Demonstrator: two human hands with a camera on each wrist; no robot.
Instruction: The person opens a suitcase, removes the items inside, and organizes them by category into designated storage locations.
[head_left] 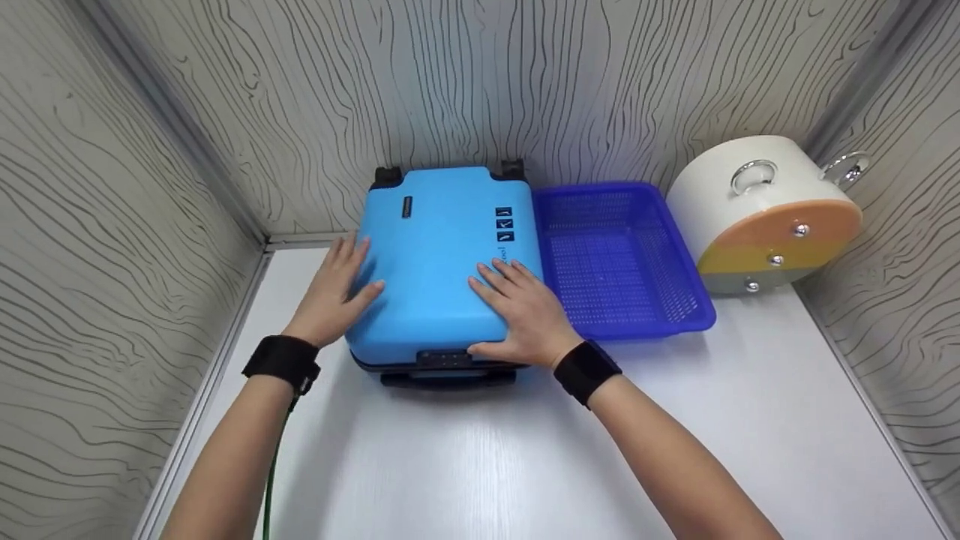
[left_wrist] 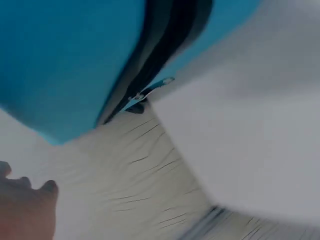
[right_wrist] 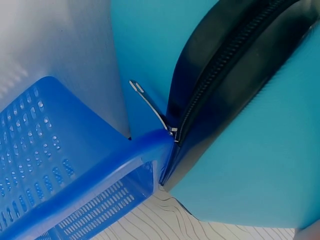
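A light blue hard-shell suitcase (head_left: 442, 247) lies flat on the white table, wheels toward the back wall and black handle (head_left: 448, 379) toward me. My left hand (head_left: 334, 292) rests along its left edge, thumb over the top, fingers extended. With fingers spread, my right hand (head_left: 525, 311) lies on the lid's front right part, thumb near the combination lock (head_left: 444, 358). Down the suitcase's side runs a black zipper (right_wrist: 225, 60), shown in the right wrist view with its metal pull (right_wrist: 149, 106) at the basket's rim. In the left wrist view another zipper pull (left_wrist: 155, 87) sticks out.
A blue plastic basket (head_left: 694, 292) stands right against the suitcase. Beyond it, at the back right, is a white round-topped case (head_left: 720, 180) with a striped front and silver knobs. Wood-patterned walls (head_left: 450, 82) enclose the table (head_left: 465, 465). A green cable (head_left: 274, 472) hangs from the left wristband.
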